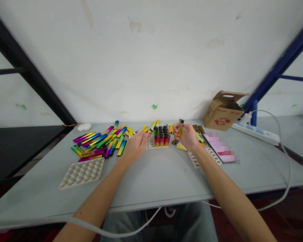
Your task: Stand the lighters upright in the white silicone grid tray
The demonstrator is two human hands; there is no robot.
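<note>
My right hand (pixel 189 136) is raised above the table with its fingers wrapped round a lighter (pixel 180 129). This lighter stands nearly upright and has a dark top and a yellowish lower end. My left hand (pixel 136 144) has its fingers drawn together at the left end of a pale holed tray (pixel 150 144). Whatever its fingertips hold, if anything, is hidden. Several dark-topped lighters (pixel 162 137), mostly red in front, stand in rows in that tray between my hands.
Shiny multicoloured slim cases (pixel 101 139) lie heaped on the left. An egg-crate-like tray (pixel 83 172) lies before them. To the right are another holed tray (pixel 212 156), a pink-screened phone (pixel 219 148), a cardboard box (pixel 221 116) and a power strip (pixel 259 132). A white cable (pixel 290 164) hangs over the front edge.
</note>
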